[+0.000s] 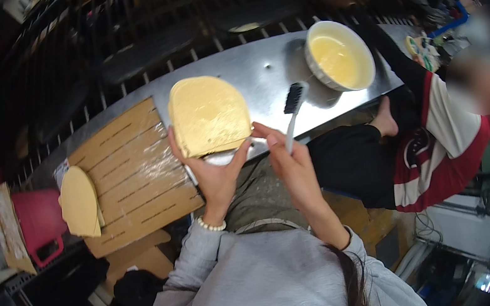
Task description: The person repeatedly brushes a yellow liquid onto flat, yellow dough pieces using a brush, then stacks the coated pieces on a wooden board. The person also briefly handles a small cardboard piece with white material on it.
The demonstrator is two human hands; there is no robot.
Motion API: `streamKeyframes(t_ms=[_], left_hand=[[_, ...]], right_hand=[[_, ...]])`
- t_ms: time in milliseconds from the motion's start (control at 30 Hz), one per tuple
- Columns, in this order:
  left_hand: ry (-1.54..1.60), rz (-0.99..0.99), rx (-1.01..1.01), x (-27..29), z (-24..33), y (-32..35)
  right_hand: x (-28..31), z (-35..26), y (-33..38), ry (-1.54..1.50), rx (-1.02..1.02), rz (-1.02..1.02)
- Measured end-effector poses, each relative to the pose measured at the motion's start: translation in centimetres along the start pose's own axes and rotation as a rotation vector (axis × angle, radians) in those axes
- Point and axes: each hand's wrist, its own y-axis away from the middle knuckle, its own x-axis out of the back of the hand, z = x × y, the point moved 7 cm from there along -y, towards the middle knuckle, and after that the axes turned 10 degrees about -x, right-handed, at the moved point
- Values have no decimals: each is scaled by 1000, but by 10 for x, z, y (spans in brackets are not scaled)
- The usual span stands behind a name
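My left hand grips a stack of pale yellow sheet pieces, rounded at the far end and straighter at the near edge. Its thumb and fingers clasp the stack's near and left edges. The top piece has a wet-looking shine. In my right hand is a small brush with a grey handle and black bristles, pointing up and away. The index fingertip of that hand touches or nearly touches the stack's near right corner. Beyond the brush stands a white bowl containing yellowish liquid.
A cardboard sheet lies on the left of the metal table, with more yellow pieces at its left edge. A pink container stands further left. Dark bars run along the far side. A person sits at the right.
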Motion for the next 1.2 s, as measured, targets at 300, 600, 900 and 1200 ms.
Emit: streamKeyframes(t_ms=[300,600,900,1200], left_hand=[[-28,16,-4,-9,4,-3],[-32,20,-21,-13,8,-7],[-18,54,21,-14,10,-7],[18,54,53,-12,9,-9]], right_hand=[[8,-11,-2,110,-4,-5],[3,-18,4,-155,-164,-30],[-19,-45,12,-361,-176,-73],[-22,-26,5,-145,-169,-36]])
